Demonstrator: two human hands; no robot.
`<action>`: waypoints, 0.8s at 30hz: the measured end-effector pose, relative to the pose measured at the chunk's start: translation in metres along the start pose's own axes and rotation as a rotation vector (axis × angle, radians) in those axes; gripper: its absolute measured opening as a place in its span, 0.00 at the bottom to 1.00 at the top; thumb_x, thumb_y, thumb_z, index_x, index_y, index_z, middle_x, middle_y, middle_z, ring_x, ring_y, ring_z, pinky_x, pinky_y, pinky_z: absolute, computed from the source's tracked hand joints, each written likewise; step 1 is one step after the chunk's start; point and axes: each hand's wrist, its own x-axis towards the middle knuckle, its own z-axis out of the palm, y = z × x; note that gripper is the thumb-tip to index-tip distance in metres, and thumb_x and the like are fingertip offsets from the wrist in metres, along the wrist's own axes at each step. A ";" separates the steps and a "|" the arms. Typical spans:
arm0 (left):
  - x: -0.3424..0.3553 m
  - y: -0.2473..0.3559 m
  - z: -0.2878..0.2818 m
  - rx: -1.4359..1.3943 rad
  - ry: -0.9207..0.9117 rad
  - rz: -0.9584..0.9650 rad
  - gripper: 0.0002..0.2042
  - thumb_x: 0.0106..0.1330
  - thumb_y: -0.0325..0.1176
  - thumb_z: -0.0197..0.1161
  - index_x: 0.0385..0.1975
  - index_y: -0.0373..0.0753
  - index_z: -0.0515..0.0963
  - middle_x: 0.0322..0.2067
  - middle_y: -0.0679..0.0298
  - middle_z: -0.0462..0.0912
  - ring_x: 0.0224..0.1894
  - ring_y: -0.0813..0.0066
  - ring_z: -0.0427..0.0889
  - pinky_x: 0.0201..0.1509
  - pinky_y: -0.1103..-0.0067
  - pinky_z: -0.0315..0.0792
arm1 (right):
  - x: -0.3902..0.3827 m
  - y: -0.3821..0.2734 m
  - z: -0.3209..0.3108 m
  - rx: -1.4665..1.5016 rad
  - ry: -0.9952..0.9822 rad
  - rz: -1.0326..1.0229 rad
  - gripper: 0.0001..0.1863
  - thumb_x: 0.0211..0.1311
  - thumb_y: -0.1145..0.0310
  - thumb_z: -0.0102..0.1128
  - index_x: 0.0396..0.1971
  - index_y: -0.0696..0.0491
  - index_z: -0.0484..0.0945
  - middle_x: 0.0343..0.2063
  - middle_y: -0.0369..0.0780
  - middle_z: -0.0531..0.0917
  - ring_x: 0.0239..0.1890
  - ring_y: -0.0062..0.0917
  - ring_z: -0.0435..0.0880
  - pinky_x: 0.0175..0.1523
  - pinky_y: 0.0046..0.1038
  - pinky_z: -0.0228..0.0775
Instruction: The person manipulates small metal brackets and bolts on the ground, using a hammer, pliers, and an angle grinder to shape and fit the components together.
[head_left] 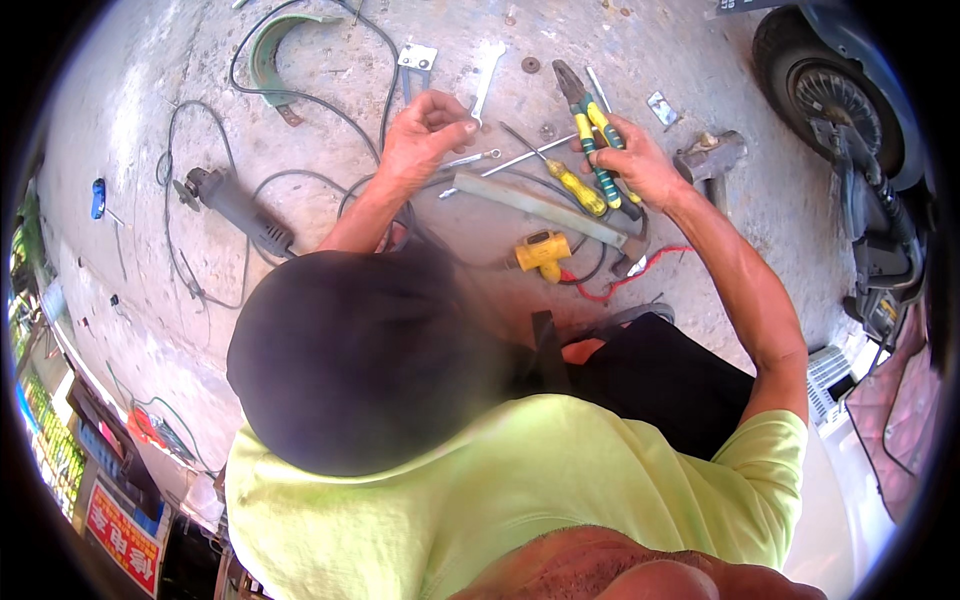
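Observation:
My right hand (645, 165) is wrapped round a pair of pliers (570, 82) with yellow and green handles, jaws pointing away from me. Its fingers lie partly hidden behind the handles. The fingers of my left hand (430, 135) are curled, the thumb close to the index finger; anything between them is too small to make out. Beside its thumb is the lower end of a silver spanner (488, 80). Below the pliers lies a screwdriver (577, 188) with a yellow handle. Nearer me, a hammer (540, 208) with a long pale handle rests across cables.
An angle grinder (240, 212) and its cable lie left on the concrete floor. A yellow blocky tool (543, 252) sits near me beside a red cord (655, 262). Beyond are a green curved metal piece (262, 62) and a metal bracket (418, 58). A vehicle wheel (835, 90) stands right.

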 end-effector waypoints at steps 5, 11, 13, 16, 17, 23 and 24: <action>0.002 0.003 0.002 -0.171 -0.051 -0.005 0.11 0.66 0.27 0.67 0.46 0.34 0.77 0.39 0.56 0.87 0.40 0.71 0.85 0.42 0.76 0.78 | -0.015 -0.008 0.043 0.129 -0.209 0.056 0.31 0.64 0.75 0.57 0.68 0.56 0.64 0.51 0.43 0.83 0.41 0.22 0.82 0.53 0.28 0.75; 0.002 0.007 -0.001 -0.196 -0.044 -0.002 0.09 0.67 0.25 0.66 0.46 0.33 0.79 0.43 0.56 0.86 0.42 0.70 0.84 0.44 0.75 0.78 | -0.018 -0.007 0.060 0.109 -0.277 0.069 0.33 0.65 0.78 0.53 0.72 0.54 0.61 0.51 0.43 0.83 0.44 0.22 0.83 0.55 0.28 0.74; 0.003 0.003 -0.003 -0.226 -0.047 0.004 0.08 0.68 0.25 0.65 0.46 0.34 0.79 0.46 0.56 0.85 0.43 0.71 0.82 0.44 0.75 0.77 | -0.016 -0.008 0.060 0.103 -0.288 0.039 0.34 0.65 0.79 0.52 0.72 0.54 0.60 0.52 0.43 0.83 0.45 0.23 0.83 0.56 0.29 0.74; 0.000 0.005 0.001 -0.256 -0.001 0.008 0.08 0.68 0.26 0.66 0.45 0.36 0.79 0.51 0.57 0.83 0.46 0.71 0.81 0.46 0.72 0.77 | -0.014 -0.008 0.062 0.093 -0.311 0.055 0.35 0.65 0.80 0.52 0.73 0.53 0.59 0.54 0.44 0.83 0.48 0.24 0.83 0.57 0.30 0.74; 0.002 0.006 0.001 -0.272 -0.014 0.006 0.08 0.68 0.26 0.66 0.45 0.37 0.79 0.52 0.56 0.83 0.47 0.71 0.81 0.46 0.72 0.77 | -0.013 -0.008 0.062 0.094 -0.315 0.053 0.35 0.65 0.80 0.52 0.73 0.53 0.59 0.54 0.44 0.83 0.48 0.24 0.83 0.58 0.30 0.74; 0.002 0.009 0.001 -0.348 -0.073 -0.038 0.07 0.67 0.28 0.67 0.42 0.39 0.80 0.54 0.55 0.81 0.49 0.70 0.81 0.47 0.69 0.78 | -0.014 -0.010 0.066 0.103 -0.327 0.052 0.36 0.64 0.80 0.52 0.73 0.52 0.59 0.55 0.44 0.83 0.50 0.25 0.83 0.58 0.32 0.74; 0.002 0.008 0.001 -0.357 -0.083 -0.045 0.06 0.67 0.28 0.67 0.42 0.39 0.79 0.54 0.55 0.81 0.49 0.70 0.81 0.47 0.69 0.78 | -0.014 -0.010 0.066 0.114 -0.334 0.051 0.36 0.64 0.80 0.52 0.73 0.52 0.59 0.55 0.44 0.83 0.50 0.25 0.83 0.59 0.32 0.74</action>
